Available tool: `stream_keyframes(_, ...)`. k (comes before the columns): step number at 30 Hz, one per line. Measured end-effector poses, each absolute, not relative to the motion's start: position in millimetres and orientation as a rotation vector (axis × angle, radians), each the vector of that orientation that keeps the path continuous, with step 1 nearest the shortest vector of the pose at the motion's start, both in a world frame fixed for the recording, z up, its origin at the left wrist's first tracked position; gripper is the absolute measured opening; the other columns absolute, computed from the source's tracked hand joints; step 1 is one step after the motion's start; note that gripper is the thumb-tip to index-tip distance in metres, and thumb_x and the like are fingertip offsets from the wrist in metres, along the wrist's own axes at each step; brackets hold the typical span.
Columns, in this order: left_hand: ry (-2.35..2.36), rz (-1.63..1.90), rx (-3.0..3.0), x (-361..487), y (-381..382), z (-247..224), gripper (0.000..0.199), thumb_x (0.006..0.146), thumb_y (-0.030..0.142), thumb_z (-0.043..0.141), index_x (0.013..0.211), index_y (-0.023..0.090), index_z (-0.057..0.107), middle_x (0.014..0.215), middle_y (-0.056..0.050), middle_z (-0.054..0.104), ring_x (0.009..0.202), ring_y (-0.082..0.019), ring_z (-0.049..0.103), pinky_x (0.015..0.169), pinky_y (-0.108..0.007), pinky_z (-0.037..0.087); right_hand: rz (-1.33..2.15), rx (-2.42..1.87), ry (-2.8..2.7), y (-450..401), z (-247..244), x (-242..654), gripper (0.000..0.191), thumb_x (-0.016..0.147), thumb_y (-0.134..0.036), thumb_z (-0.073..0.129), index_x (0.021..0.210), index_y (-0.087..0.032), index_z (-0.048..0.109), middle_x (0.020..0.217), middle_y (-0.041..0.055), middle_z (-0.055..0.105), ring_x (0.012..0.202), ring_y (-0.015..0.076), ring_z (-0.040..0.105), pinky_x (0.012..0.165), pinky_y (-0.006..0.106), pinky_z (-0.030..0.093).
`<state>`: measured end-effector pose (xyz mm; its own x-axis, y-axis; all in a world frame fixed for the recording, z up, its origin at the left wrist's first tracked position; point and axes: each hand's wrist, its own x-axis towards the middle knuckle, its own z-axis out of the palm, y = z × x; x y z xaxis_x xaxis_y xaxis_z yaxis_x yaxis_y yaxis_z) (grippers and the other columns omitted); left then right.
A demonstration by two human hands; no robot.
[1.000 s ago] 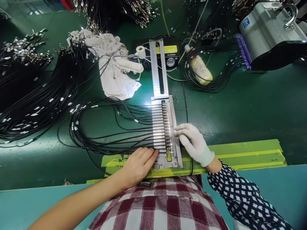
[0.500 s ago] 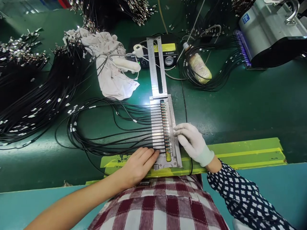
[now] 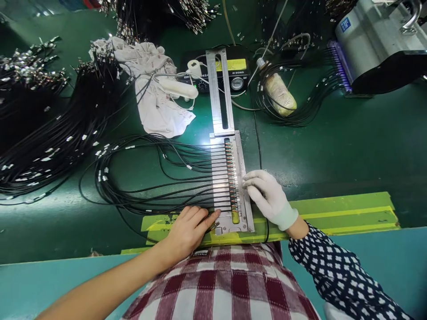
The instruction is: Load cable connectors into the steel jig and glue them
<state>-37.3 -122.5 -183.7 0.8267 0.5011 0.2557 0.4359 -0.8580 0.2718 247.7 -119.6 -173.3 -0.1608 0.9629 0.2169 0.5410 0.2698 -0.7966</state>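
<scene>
A flat metal fixture point(image 3: 220, 178) lies upright in front of me, with a row of black cables point(image 3: 180, 178) laid across it and their small metal connectors point(image 3: 230, 178) lined up along its slot. At its lower left edge is my bare left hand point(image 3: 188, 231), index finger stretched onto the fixture. Its other fingers are curled, and a small metal cable end point(image 3: 213, 227) sticks out beneath them; the thumb is hidden. My right hand point(image 3: 268, 195), in a white glove, has its bent fingers and thumb together at the fixture's right edge rail.
Bundles of black cables point(image 3: 66, 138) spread at the left. A white cloth point(image 3: 160, 111) and a black control box point(image 3: 238, 75) with a gauge stand behind the fixture. A wrapped bottle point(image 3: 280, 95) and a metal lamp housing point(image 3: 376, 49) with purple light are at the right.
My left hand has shifted slightly left, its fingers curling more, and a metal cable end now shows beneath it. My right hand stays at the fixture's edge.
</scene>
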Motion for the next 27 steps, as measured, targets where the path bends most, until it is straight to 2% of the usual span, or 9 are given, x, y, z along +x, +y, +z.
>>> stream_keyframes(5, 0.758, 0.408, 2.589, -41, -124, -175, 0.034, 0.097, 0.011, 0.045, 0.131, 0.013, 0.052, 0.098, -0.008, 0.063, 0.088, -0.021, 0.053, 0.077, -0.034, 0.040, 0.745, -1.377, -1.791, -122, -175, 248, 0.022, 0.099, -0.029, 0.046, 0.093, -0.022, 0.066, 0.110, 0.0080, 0.064, 0.108, 0.0254, 0.060, 0.093, 0.046, 0.047)
stream_keyframes(9, 0.870, 0.317, 2.442, -54, -136, -170, 0.014, 0.094, 0.022, 0.058, 0.106, 0.015, 0.056, 0.100, -0.008, 0.062, 0.091, -0.022, 0.052, 0.080, -0.036, 0.043, 0.732, -1.365, -1.795, -123, -176, 247, 0.024, 0.100, -0.030, 0.045, 0.092, -0.021, 0.066, 0.111, 0.0091, 0.064, 0.109, 0.0259, 0.059, 0.094, 0.047, 0.047)
stream_keyframes(12, 0.949, 0.294, 2.332, -64, -142, -165, 0.001, 0.095, 0.017, 0.055, 0.094, 0.017, 0.056, 0.094, -0.006, 0.060, 0.087, -0.019, 0.054, 0.076, -0.032, 0.045, 0.728, -1.368, -1.801, -122, -177, 246, 0.025, 0.100, -0.030, 0.044, 0.093, -0.021, 0.066, 0.111, 0.0093, 0.063, 0.108, 0.0258, 0.059, 0.093, 0.047, 0.047)
stream_keyframes(16, 1.002, 0.595, 2.251, -64, -134, -139, 0.012, 0.095, 0.009, 0.056, 0.103, 0.018, 0.058, 0.089, -0.003, 0.062, 0.083, -0.013, 0.059, 0.073, -0.023, 0.048, 0.735, -1.364, -1.796, -121, -178, 247, 0.024, 0.100, -0.030, 0.044, 0.093, -0.021, 0.066, 0.112, 0.0090, 0.063, 0.109, 0.0256, 0.059, 0.094, 0.047, 0.047)
stream_keyframes(19, 0.995, 0.773, 2.373, -47, -124, -117, 0.019, 0.093, 0.007, 0.060, 0.109, 0.017, 0.062, 0.094, -0.004, 0.063, 0.086, -0.013, 0.059, 0.076, -0.023, 0.049, 0.730, -1.363, -1.796, -121, -178, 247, 0.023, 0.100, -0.030, 0.045, 0.093, -0.022, 0.065, 0.111, 0.0086, 0.063, 0.108, 0.0255, 0.060, 0.094, 0.046, 0.048)
stream_keyframes(24, 0.618, 0.645, 2.472, -6, -117, -134, 0.013, 0.097, 0.015, 0.055, 0.107, 0.016, 0.063, 0.093, -0.006, 0.064, 0.083, -0.016, 0.059, 0.075, -0.027, 0.051, 0.738, -1.374, -1.801, -122, -177, 247, 0.023, 0.100, -0.031, 0.045, 0.093, -0.022, 0.065, 0.111, 0.0087, 0.063, 0.109, 0.0259, 0.059, 0.093, 0.047, 0.048)
stream_keyframes(27, 0.622, 0.574, 2.488, -1, -116, -156, 0.015, 0.098, 0.015, 0.051, 0.106, 0.014, 0.064, 0.090, -0.007, 0.063, 0.080, -0.016, 0.059, 0.071, -0.026, 0.052, 0.742, -1.371, -1.803, -122, -175, 247, 0.024, 0.100, -0.030, 0.044, 0.093, -0.022, 0.066, 0.111, 0.0084, 0.064, 0.109, 0.0259, 0.060, 0.093, 0.047, 0.047)
